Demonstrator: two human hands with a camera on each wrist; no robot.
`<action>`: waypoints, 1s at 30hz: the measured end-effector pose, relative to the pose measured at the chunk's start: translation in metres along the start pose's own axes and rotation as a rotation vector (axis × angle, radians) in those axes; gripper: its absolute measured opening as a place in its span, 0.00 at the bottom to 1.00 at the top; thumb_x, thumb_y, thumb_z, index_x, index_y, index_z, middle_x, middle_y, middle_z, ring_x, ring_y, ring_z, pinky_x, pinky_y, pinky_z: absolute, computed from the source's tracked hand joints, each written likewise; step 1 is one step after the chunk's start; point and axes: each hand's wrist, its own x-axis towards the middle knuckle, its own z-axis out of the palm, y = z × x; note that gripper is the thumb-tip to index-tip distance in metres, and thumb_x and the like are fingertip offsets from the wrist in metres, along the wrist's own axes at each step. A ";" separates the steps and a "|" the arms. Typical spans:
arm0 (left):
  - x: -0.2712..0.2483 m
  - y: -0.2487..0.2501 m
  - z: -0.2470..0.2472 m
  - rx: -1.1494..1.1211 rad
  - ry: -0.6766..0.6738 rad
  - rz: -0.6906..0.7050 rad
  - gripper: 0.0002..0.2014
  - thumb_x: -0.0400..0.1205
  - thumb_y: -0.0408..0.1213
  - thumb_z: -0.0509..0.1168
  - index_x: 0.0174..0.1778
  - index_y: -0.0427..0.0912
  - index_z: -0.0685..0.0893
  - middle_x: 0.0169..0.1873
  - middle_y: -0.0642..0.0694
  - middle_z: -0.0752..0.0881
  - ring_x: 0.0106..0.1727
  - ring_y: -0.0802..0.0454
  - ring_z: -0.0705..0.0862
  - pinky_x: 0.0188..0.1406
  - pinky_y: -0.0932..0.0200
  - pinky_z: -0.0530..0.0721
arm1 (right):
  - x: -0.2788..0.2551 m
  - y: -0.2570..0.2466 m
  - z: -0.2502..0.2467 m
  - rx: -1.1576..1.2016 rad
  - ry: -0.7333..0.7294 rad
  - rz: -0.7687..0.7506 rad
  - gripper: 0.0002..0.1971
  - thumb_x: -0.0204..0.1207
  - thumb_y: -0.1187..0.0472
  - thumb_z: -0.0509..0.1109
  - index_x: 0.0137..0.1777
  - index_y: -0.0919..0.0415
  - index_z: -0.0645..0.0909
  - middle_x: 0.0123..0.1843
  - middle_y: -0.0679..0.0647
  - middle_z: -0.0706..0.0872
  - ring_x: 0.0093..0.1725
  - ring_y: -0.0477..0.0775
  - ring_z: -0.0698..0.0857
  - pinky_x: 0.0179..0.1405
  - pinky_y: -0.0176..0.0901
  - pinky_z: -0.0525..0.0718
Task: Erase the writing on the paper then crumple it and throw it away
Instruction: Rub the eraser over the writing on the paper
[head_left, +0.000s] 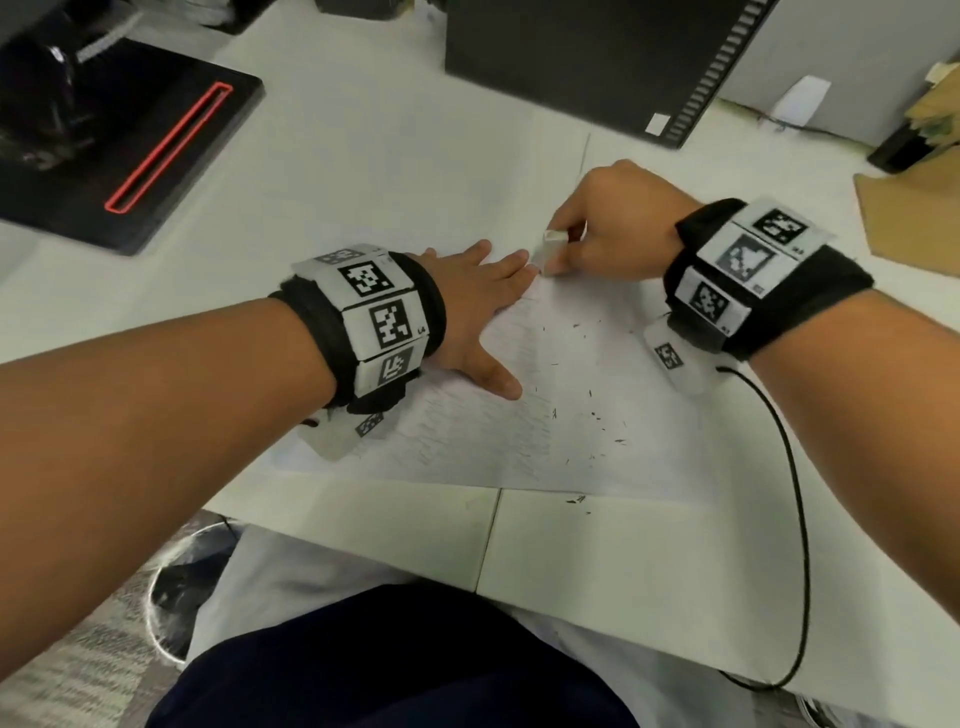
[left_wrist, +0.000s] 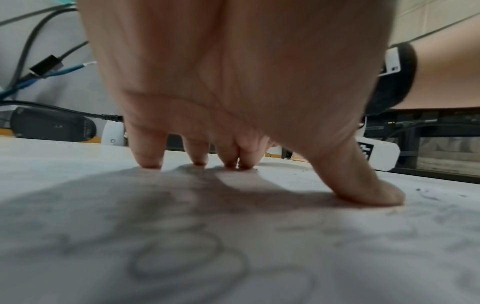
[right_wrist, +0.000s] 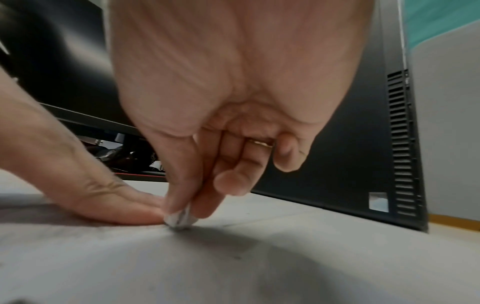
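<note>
Paper (head_left: 597, 415) lies flat on the white counter (head_left: 363, 171), near edge toward the person, far corner at about 12 o'clock under both hands. Faint pencil lines cover most of the sheet; dark eraser crumbs are scattered over its 3 o'clock half. Judged early-to-mid erase: much writing remains, crumpling not yet due.

Risks, as judged:
- Eraser (head_left: 551, 248) works right at the far corner, touching the left fingertips. A hard stroke toward the free edge could buckle or tear the sheet, since the corner is thin and only partly pinned.
- Left hand (head_left: 475, 306) pins only the 10 o'clock side; the 3 to 5 o'clock area is unheld and could slide or ruck under a long stroke.
- Crumbs could smear graphite if a palm drags across them.
- The black cable (head_left: 795, 467) trailing from the right wristband lies along the sheet's 3 o'clock edge and might snag it.

Hand poses:
- Left hand: open, fingers spread and straight, tips and thumb pressed down on the paper, palm arched clear in the left wrist view.
- Right hand (head_left: 613, 223): thumb and forefinger pinch the small white eraser, its worn end on the paper; the other fingers curl beneath the palm, wrist raised.

A black computer case (head_left: 597, 57) stands at 12 o'clock, a dark stand base (head_left: 135, 145) at 10 o'clock.
</note>
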 end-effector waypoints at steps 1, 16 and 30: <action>0.000 0.000 0.000 0.000 0.001 -0.002 0.61 0.67 0.78 0.60 0.85 0.51 0.34 0.84 0.57 0.33 0.85 0.48 0.35 0.80 0.33 0.51 | -0.002 -0.001 0.002 -0.008 0.002 -0.015 0.12 0.78 0.49 0.75 0.48 0.57 0.93 0.42 0.55 0.93 0.46 0.59 0.89 0.51 0.57 0.90; 0.001 0.000 0.000 0.016 0.025 -0.004 0.61 0.67 0.76 0.62 0.85 0.50 0.34 0.84 0.56 0.34 0.86 0.46 0.38 0.79 0.32 0.52 | -0.040 -0.015 0.012 0.049 -0.072 -0.046 0.12 0.78 0.47 0.75 0.47 0.54 0.93 0.40 0.52 0.93 0.43 0.54 0.89 0.50 0.56 0.90; 0.006 -0.003 -0.001 0.022 0.033 -0.010 0.62 0.67 0.76 0.62 0.85 0.49 0.35 0.85 0.55 0.35 0.86 0.45 0.39 0.80 0.35 0.52 | -0.069 -0.025 0.023 0.061 -0.141 -0.131 0.11 0.79 0.47 0.73 0.51 0.53 0.93 0.40 0.50 0.93 0.41 0.51 0.88 0.47 0.54 0.89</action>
